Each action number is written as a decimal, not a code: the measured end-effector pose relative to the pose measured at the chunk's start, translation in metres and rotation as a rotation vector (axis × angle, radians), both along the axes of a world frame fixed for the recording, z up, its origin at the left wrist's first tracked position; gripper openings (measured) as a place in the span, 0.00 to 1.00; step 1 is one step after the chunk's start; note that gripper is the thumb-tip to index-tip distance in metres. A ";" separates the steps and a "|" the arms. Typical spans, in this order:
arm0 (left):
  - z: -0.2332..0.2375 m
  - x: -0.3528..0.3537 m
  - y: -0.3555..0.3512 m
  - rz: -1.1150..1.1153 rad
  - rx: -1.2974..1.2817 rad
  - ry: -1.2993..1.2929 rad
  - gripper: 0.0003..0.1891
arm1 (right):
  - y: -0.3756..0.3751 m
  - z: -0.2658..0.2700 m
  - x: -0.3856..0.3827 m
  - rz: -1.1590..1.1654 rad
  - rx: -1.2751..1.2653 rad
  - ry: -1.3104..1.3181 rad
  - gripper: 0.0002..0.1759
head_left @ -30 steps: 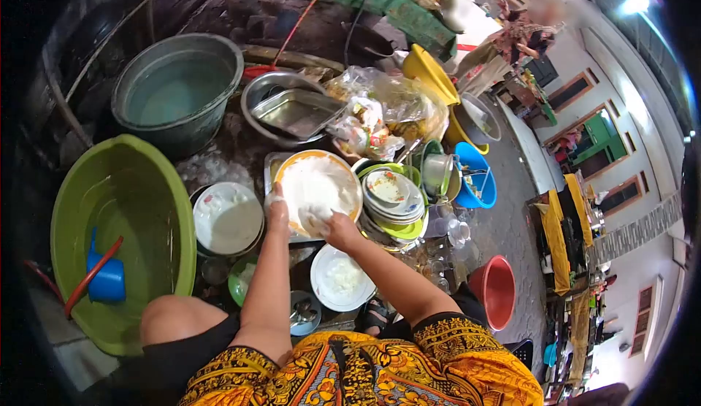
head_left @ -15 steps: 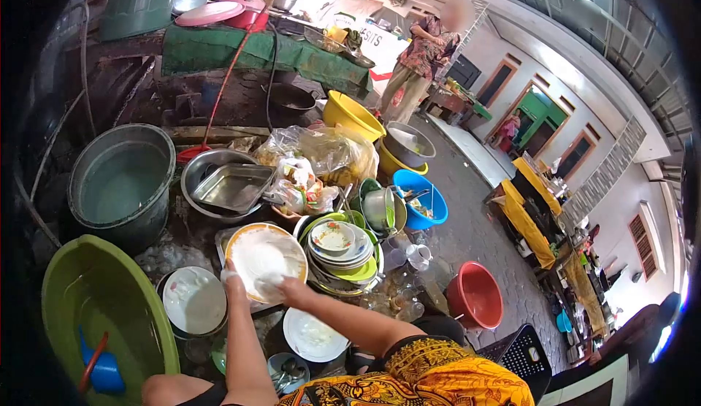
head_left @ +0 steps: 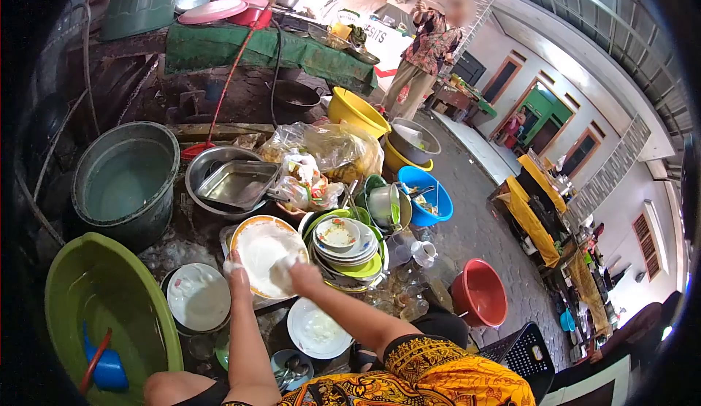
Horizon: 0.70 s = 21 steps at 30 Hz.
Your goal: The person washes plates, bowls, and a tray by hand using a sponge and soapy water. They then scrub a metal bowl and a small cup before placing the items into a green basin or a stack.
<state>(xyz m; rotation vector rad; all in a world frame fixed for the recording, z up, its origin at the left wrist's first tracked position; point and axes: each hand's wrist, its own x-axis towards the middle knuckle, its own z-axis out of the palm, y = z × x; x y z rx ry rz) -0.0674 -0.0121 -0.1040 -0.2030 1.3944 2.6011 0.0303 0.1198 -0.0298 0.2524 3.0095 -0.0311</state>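
Observation:
A white plate with an orange rim, its face coated in white suds, is tilted up in front of me. Its left edge is gripped by my left hand. On the plate's right side lies my right hand, closed and blurred, with something whitish and foamy at its fingers that I cannot make out. Right of the plate stands a stack of dishes topped by a flowered bowl. Below sit a soapy white plate and, to the left, more soapy white plates.
At left are a green tub with a blue dipper and a dark water bucket. Metal pans, plastic bags, a blue basin and a red basin surround the dishes. A person stands beyond.
My right hand has shifted slightly up and right across the sudsy plate, while my left hand keeps its grip. The standing person has raised a hand.

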 end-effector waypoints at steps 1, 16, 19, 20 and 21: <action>0.005 0.002 0.000 0.000 -0.006 0.001 0.23 | 0.014 0.002 -0.006 -0.040 0.009 0.044 0.19; -0.027 -0.002 0.001 -0.068 0.112 -0.211 0.26 | 0.013 -0.001 -0.004 -0.027 -0.146 -0.012 0.10; -0.033 0.000 0.015 -0.133 0.062 -0.142 0.26 | 0.042 -0.033 -0.036 -0.043 -0.066 0.210 0.09; -0.055 -0.006 0.024 -0.167 0.094 -0.104 0.28 | 0.041 -0.044 -0.046 0.014 -0.032 0.391 0.09; -0.050 -0.003 0.024 -0.166 0.093 -0.104 0.28 | 0.031 -0.044 -0.050 0.014 -0.033 0.391 0.09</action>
